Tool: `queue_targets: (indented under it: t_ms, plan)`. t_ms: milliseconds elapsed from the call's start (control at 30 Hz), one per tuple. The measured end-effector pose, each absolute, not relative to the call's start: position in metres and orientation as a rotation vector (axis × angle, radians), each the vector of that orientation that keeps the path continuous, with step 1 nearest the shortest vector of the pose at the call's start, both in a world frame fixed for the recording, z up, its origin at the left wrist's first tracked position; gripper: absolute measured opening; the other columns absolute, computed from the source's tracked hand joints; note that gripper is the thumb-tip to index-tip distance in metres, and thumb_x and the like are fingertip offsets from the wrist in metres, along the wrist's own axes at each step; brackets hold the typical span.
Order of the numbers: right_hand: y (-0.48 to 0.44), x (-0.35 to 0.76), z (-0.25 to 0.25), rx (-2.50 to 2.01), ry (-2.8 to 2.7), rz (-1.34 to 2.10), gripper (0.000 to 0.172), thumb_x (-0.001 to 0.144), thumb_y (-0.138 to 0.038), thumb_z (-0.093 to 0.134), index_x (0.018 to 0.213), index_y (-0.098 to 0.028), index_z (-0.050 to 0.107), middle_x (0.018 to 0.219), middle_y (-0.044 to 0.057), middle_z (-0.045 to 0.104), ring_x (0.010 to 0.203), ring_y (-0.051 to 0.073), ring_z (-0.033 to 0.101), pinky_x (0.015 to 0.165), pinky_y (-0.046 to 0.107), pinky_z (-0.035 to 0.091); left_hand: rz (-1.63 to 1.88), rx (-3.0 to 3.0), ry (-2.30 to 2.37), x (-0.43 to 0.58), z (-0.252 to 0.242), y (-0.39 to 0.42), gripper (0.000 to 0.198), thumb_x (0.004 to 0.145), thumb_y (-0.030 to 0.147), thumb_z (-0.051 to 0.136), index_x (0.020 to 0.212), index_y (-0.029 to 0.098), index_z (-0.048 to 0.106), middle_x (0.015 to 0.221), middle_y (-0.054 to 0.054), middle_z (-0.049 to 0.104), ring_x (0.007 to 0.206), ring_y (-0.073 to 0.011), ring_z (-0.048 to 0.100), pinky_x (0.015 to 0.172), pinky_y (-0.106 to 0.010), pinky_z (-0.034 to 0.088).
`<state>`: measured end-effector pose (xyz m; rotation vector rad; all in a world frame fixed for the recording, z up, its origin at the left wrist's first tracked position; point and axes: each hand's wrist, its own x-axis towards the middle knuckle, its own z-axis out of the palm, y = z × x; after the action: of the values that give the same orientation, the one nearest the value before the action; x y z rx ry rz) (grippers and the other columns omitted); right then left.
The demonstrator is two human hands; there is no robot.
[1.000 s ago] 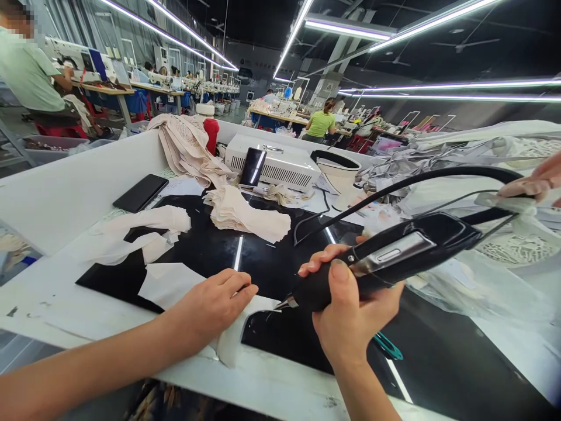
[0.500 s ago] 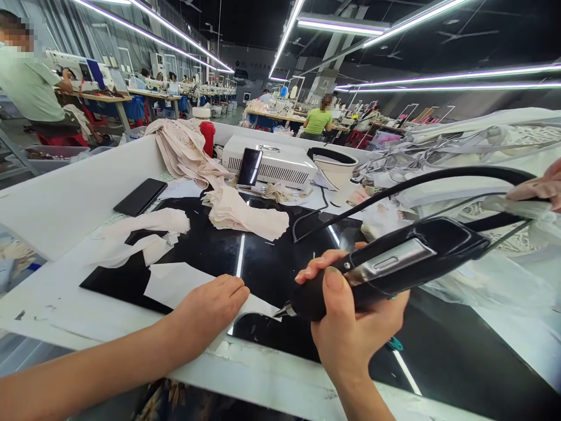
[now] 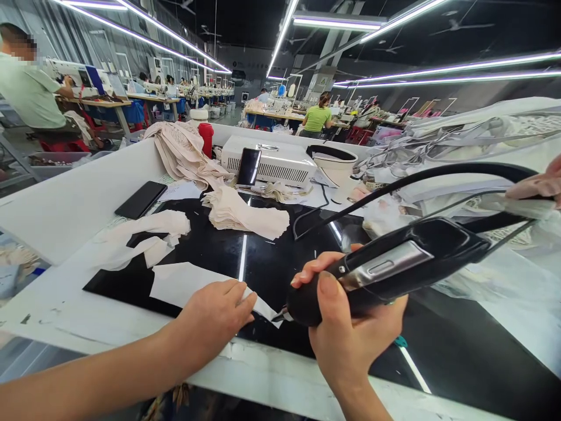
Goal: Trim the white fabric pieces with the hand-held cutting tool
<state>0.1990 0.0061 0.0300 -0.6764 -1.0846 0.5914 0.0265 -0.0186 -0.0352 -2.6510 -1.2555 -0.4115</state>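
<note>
Under strip lights, a black board (glossy, reflecting) bears pale cloth.

So there's a dark phone lying on the left, another phone upright in front of a vented white box (red container just left of that), plus someone in a bright green top way far back.

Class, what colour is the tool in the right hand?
Mostly black tool, silver plate; head view.
</note>
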Motion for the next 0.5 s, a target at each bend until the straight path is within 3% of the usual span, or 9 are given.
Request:
queue_targets:
  t_ms: [100,200,500]
  plan:
    - [0.006,0.198,0.029,-0.670,-1.089,0.600,0.040,0.082,-0.021,0.082,0.114,-0.025,0.058,0.081,-0.005,0.071,0.057,0.013,0.067,0.051,0.029,0.059,-0.463,-2.602,-1.229,0.033,-0.039,-0.024,0.055,0.088,0.053,0.081,0.126,0.018,0.060,0.120,-0.017,0.071,0.103,-0.0311,0.073,0.082,-0.040,0.063]
    - [0.006,0.196,0.029,-0.668,-1.081,0.616,0.041,0.082,-0.021,0.082,0.116,-0.025,0.059,0.081,-0.004,0.071,0.057,0.014,0.066,0.051,0.029,0.058,-0.501,-2.576,-1.207,0.036,-0.045,-0.028,0.072,0.079,0.070,0.079,0.129,0.020,0.061,0.126,-0.022,0.069,0.112,-0.0363,0.072,0.091,-0.047,0.061]
    - [0.024,0.192,0.037,-0.645,-1.046,0.629,0.038,0.082,-0.030,0.084,0.109,-0.027,0.057,0.078,-0.007,0.068,0.056,0.012,0.064,0.052,0.028,0.057,-0.521,-2.557,-1.194,0.036,-0.054,-0.033,0.082,0.074,0.072,0.082,0.133,0.019,0.060,0.133,-0.026,0.067,0.121,-0.0385,0.070,0.096,-0.049,0.060]
